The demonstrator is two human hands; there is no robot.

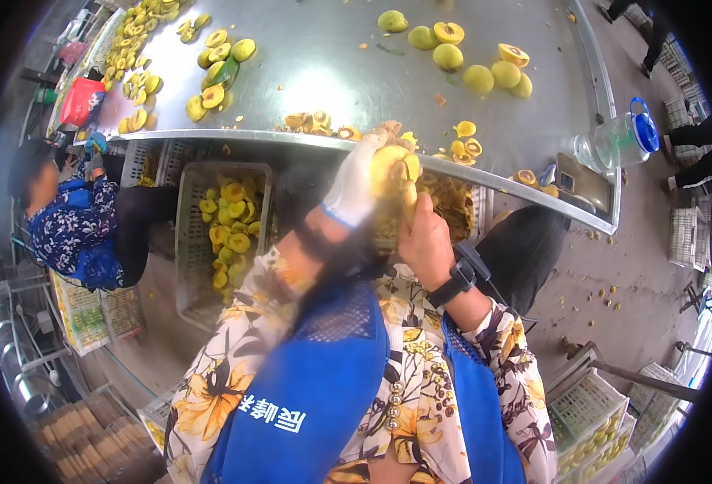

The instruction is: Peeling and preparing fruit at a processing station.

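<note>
My left hand [354, 181], in a white glove, holds a halved yellow stone fruit [387, 170], apparently a peach, just above the front edge of the metal table [343, 36]. Bare and wearing a black wristband, my right hand [425, 245] grips the yellowish handle of a small pitting tool [409, 196]. The tool's tip is at the brown centre of the fruit; its exact shape is blurred. Beneath my hands is a crate of brown pits and scraps [461, 206]. A plastic tub [181, 242] of yellow fruit halves stands to the left.
Whole and halved fruits [446, 57] lie on the table, with more piled at the far left [129, 42]. A blue-lidded clear bottle [619, 142] and a phone-like device [583, 181] rest at the right corner. A co-worker [74, 224] sits at left; stacked crates [592, 405] stand at right.
</note>
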